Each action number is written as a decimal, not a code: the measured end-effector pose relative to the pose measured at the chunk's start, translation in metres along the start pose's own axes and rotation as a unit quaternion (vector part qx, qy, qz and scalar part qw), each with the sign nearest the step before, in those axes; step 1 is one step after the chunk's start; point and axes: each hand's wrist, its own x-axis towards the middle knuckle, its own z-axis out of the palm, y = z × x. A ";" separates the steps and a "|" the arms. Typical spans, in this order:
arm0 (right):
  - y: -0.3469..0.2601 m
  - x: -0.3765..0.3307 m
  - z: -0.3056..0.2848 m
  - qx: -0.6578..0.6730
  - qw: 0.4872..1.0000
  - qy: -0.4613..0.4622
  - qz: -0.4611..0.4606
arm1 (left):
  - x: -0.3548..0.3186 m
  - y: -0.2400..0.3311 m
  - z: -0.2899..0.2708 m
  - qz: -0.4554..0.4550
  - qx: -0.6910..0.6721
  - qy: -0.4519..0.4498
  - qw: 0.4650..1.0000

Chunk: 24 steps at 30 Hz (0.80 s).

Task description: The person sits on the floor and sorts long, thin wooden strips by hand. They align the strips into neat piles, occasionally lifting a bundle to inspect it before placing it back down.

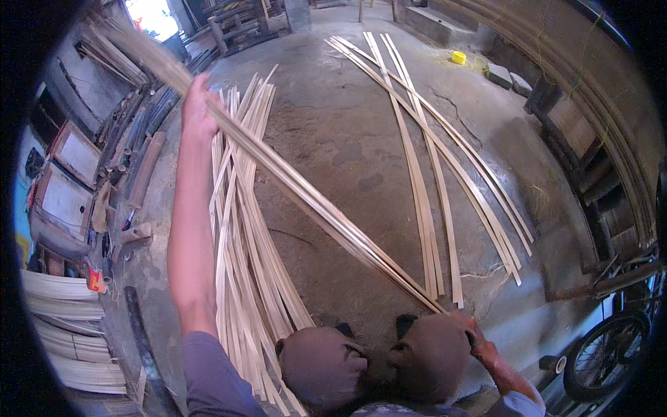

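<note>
A long bundle of pale bamboo strips (299, 182) runs slantwise across the view, from the upper left down to my right knee. My left hand (199, 111), with the arm stretched far out, is closed round its upper part. Beyond that hand the strips blur with motion. At the lower end, my right hand (475, 332) is closed on the strips beside my right knee; the knee partly hides its fingers. Under my left arm lies a big loose pile of strips (243, 243) on the floor.
More strips (424, 139) lie crossed on the concrete floor (333, 125) to the right. Bamboo poles (132, 132) and stacked strip bundles (66, 326) line the left side. A yellow container (458, 58) sits far right, and a motorcycle wheel (611, 354) stands near right.
</note>
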 end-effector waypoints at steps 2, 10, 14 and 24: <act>-0.029 0.011 0.001 0.039 0.998 -0.009 0.049 | 0.028 -0.015 0.031 -0.025 -0.001 -0.042 0.999; -0.029 0.129 0.030 0.235 0.963 -0.100 0.088 | -0.016 -0.173 0.098 -0.017 0.096 -0.100 0.990; -0.023 0.221 0.032 0.281 0.948 -0.116 0.092 | -0.107 -0.283 0.070 -0.104 0.161 -0.141 0.971; -0.012 0.309 0.092 0.468 0.837 -0.152 0.241 | -0.222 -0.390 0.006 -0.499 -0.101 -0.236 0.828</act>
